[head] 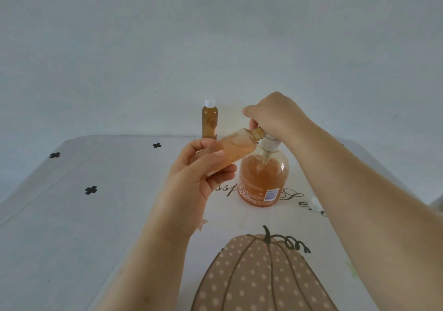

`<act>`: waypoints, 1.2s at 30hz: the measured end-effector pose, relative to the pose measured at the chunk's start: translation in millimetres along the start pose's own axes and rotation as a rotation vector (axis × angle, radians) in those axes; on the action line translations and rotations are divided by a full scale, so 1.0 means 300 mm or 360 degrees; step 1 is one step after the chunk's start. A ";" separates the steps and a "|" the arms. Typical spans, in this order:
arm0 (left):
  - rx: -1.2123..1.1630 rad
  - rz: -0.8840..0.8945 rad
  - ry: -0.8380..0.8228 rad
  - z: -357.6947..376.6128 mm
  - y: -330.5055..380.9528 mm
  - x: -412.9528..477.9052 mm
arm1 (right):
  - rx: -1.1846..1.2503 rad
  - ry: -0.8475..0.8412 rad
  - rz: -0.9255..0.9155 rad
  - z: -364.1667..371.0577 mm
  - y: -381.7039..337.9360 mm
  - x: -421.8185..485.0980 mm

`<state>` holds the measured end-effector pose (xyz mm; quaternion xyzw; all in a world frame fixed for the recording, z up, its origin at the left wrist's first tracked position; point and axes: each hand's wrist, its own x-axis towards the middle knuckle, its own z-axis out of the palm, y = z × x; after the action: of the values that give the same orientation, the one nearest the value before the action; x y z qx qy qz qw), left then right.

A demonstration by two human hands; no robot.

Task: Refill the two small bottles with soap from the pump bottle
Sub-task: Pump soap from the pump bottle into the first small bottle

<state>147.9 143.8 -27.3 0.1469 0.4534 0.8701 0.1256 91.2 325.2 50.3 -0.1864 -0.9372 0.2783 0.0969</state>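
Above the middle of the tabletop (96, 226), a person's left hand (203, 179) holds an uncapped small bottle (230, 150) of amber soap, thumb and fingers (208, 158) wrapped round its lower half. The bottle is tilted. Its long axis runs from the base, low and toward the left edge, up to the threaded neck, which points toward the far right. The open mouth sits right at the spout of the pump head (269, 140); whether they touch cannot be told.

The right hand (275, 116) is clenched over the pump head from above, covering most of it. The pump bottle (263, 181) stands upright on the tabletop, slightly toward the right edge and about half full.

A second small bottle (210, 121) stands upright at the far edge, capped in white and apparently full. A loose white cap (314, 201) lies near the right edge, just beside the right forearm.

The step in hand appears to be pumping soap into the tilted bottle. To do it well, the mouth should stay under the spout tip, with slow, full presses. The tilt should be steep enough that soap runs down the inside wall without spilling back. A firm grip low on the bottle leaves the fill level visible.
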 end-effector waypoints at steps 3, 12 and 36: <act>-0.0009 -0.0007 0.0002 -0.001 0.002 -0.002 | -0.0017 -0.0007 0.0012 -0.002 -0.004 -0.005; -0.0048 0.0019 -0.0043 0.007 0.008 -0.008 | -0.0129 0.0026 0.0004 -0.039 -0.029 -0.038; -0.0039 -0.0011 -0.0046 0.000 0.009 -0.004 | -0.0012 -0.0032 -0.0005 -0.021 -0.020 -0.012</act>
<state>148.9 141.8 -25.3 0.1563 0.4414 0.8730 0.1368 94.3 322.2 58.6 -0.1825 -0.9395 0.2764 0.0871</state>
